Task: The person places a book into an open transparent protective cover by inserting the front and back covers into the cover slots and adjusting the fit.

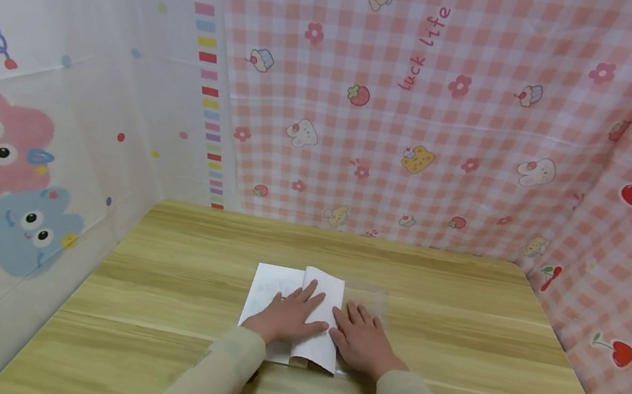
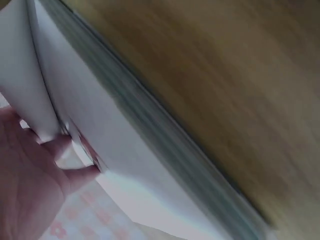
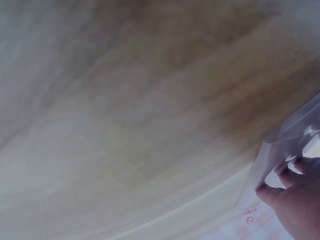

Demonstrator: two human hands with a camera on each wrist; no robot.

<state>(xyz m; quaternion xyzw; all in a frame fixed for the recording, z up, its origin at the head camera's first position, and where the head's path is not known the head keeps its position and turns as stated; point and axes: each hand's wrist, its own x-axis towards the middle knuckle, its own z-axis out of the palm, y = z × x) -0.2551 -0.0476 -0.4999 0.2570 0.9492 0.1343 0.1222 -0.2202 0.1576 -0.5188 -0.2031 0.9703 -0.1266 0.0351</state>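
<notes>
A thick book [image 1: 276, 280] with white pages lies open on the table, faint print showing on its left side. One page [image 1: 322, 288] stands partly lifted and curved near the middle. My left hand [image 1: 289, 317] lies across the book with spread fingers, its fingertips on that page. In the left wrist view, its fingers [image 2: 82, 175] touch the paper above the thick stack of page edges [image 2: 150, 122]. At the right, a clear plastic cover [image 1: 371, 295] spreads flat on the table. My right hand [image 1: 363, 340] rests on it, fingers extended toward the lifted page's edge.
The wood-grain table [image 1: 455, 322] extends around the book on every side. Behind it hangs a pink checked cloth [image 1: 377, 185], with a white cartoon-print cloth [image 1: 89, 147] at the left and more checked cloth on the right. A small dark object [image 1: 253, 377] shows beside the left sleeve.
</notes>
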